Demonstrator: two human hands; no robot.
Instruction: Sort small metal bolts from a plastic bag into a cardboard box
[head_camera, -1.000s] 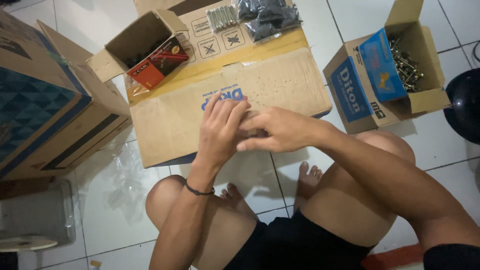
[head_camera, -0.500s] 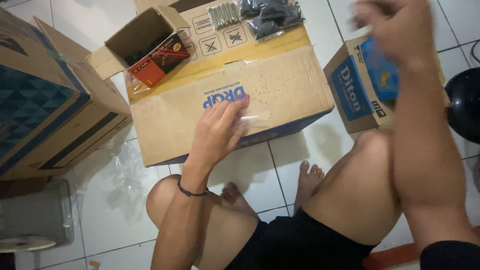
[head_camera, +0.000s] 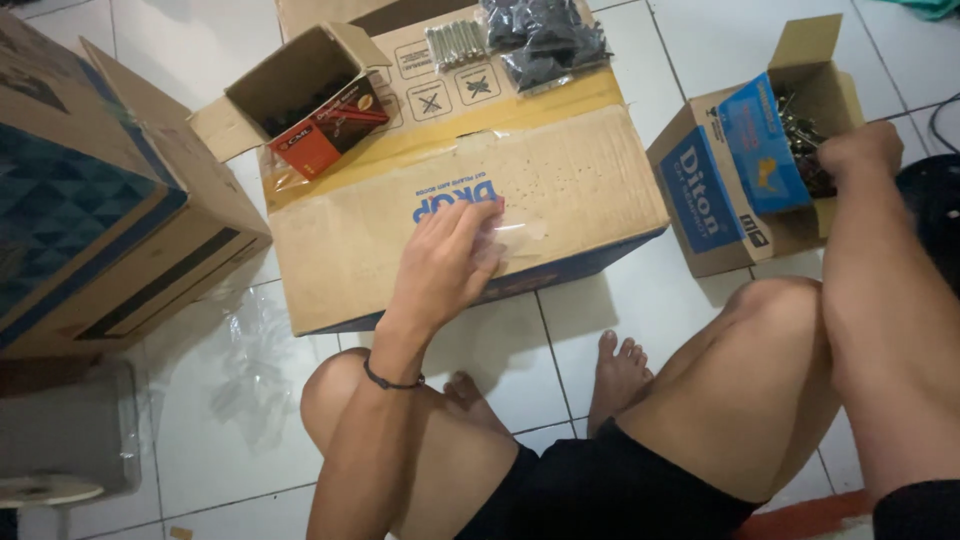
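My left hand (head_camera: 445, 265) rests on top of a large flat cardboard box (head_camera: 600, 170) and pinches a small clear plastic bag (head_camera: 517, 230) against it. My right hand (head_camera: 862, 150) reaches into a small open carton with a blue flap (head_camera: 712, 200) at the right, down among a heap of metal screws (head_camera: 793, 122). Its fingers are curled and hidden inside the carton, so I cannot tell whether it holds any screws. I sit on the tiled floor with my knees up on either side.
On the far end of the flat box lie a row of silver bolts (head_camera: 455, 42) and a pile of black parts (head_camera: 545, 40). A small open box (head_camera: 290, 75) holds an orange-red pack (head_camera: 330, 125). A big carton (head_camera: 90, 200) stands left; crumpled clear plastic (head_camera: 250, 360) lies on the floor.
My right hand left the bag, swung up and to the right, and dropped into the screw carton. My left hand stayed on the flat box with the clear bag.
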